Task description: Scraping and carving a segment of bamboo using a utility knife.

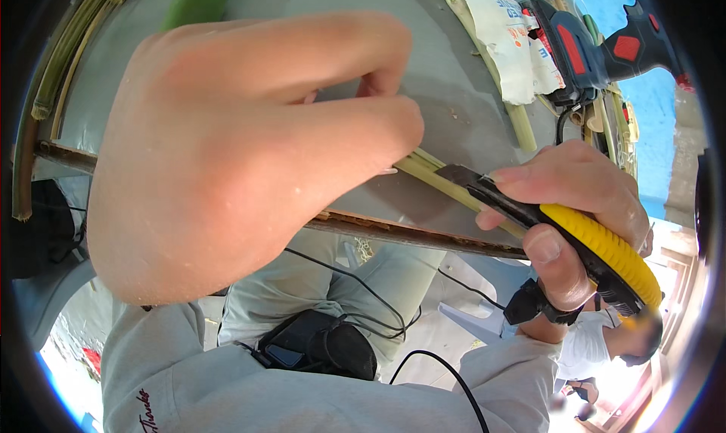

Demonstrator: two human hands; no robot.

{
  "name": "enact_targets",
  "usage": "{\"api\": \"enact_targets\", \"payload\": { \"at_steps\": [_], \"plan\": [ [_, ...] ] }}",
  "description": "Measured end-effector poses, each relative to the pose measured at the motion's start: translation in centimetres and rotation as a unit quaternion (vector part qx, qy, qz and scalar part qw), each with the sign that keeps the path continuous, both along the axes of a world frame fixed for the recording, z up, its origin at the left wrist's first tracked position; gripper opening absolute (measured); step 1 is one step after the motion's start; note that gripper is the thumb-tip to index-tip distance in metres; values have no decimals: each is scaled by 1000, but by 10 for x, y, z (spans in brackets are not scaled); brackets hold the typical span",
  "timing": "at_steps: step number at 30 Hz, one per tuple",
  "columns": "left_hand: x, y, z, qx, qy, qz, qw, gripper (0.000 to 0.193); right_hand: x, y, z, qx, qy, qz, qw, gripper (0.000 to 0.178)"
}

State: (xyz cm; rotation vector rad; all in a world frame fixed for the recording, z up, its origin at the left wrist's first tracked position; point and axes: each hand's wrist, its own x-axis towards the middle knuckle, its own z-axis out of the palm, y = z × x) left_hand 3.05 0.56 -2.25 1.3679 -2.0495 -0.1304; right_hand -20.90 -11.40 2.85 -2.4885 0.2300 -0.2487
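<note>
My left hand (249, 130) reaches large across the left and middle of the view, closed in a pinch. From under its thumb runs a pale green split plant stalk (437, 180), pointing toward my right hand. My right hand (586, 187) is wrapped round a yellow and black utility knife (601, 244). The knife's dark blade lies against the stalk, a short way right of my left thumb. Past the blade, the stalk passes under the knife and between my right fingers, where it is partly hidden.
The grey tabletop (461, 123) ends at a brown wooden edge (401, 231). A cordless drill (597, 51) lies far right by a torn white bag (503, 43) and a cut stalk (522, 127). Bundled stalks (57, 77) lie far left. Cables cross my lap; a person (594, 342) is behind at right.
</note>
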Motion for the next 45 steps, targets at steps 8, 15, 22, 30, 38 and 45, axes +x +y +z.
{"api": "enact_targets", "payload": {
  "at_steps": [8,15,22,30,38,45],
  "plan": [
    [-3,-4,13,48,-37,-8,998,17,1,-2,-8,28,-26,10,999,33],
    [-2,-7,8,25,-3,-18,1000,15,3,-3,-14,17,-52,19,998,34],
    [-2,-4,4,19,-20,-14,1000,13,5,-5,-16,11,-76,41,996,33],
    [-3,-1,-7,-26,38,9,999,12,3,1,-13,32,-43,-8,999,32],
    [-5,-5,-2,-20,42,4,999,14,6,-9,-20,-10,-82,49,995,31],
    [-2,-1,-10,-41,23,10,999,21,11,-19,-13,-52,-67,101,991,27]
  ]
}}
